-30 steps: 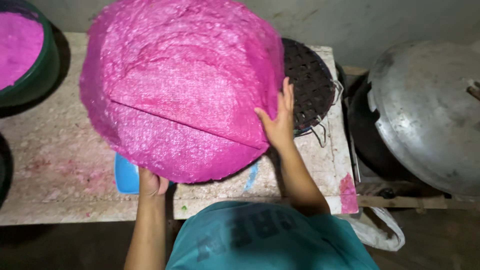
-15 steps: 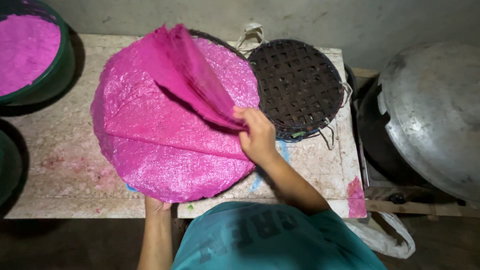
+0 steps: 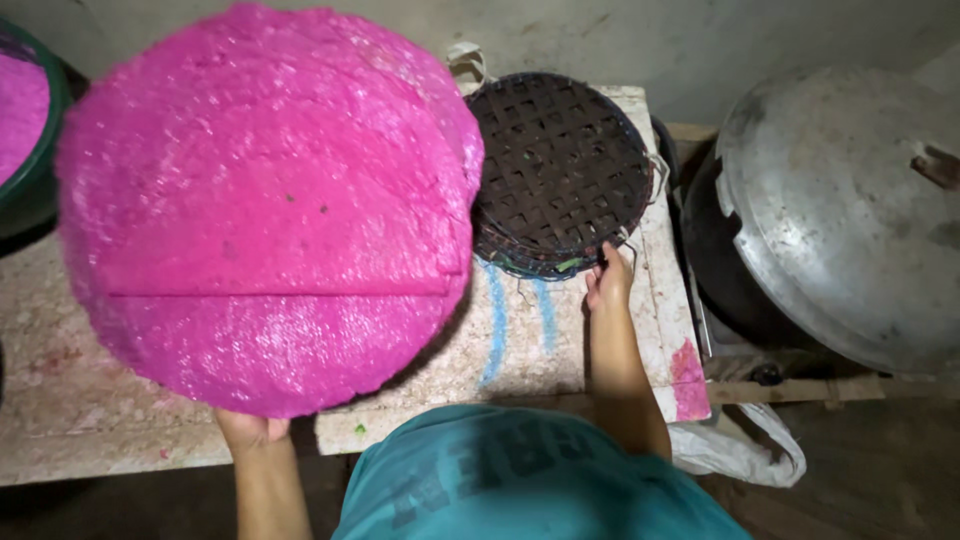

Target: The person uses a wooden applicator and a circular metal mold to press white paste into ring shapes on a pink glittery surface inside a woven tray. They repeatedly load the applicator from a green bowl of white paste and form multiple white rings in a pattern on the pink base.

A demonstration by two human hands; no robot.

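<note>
Pink disc (image 3: 265,200) edge-held; woven tray (image 3: 560,170) rim pinched.

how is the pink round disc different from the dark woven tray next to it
The pink disc is bright, solid and glistening; the woven tray is dark with an open lattice. The pink disc looks much larger in view. The left hand holds the pink disc up by its near edge, while the woven tray lies on the table with the right hand at its rim. Both are round and flat.

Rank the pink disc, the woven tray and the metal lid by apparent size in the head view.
1. Pink disc, though it is held nearer the camera.
2. Metal lid, partly cut off.
3. Woven tray.
</note>
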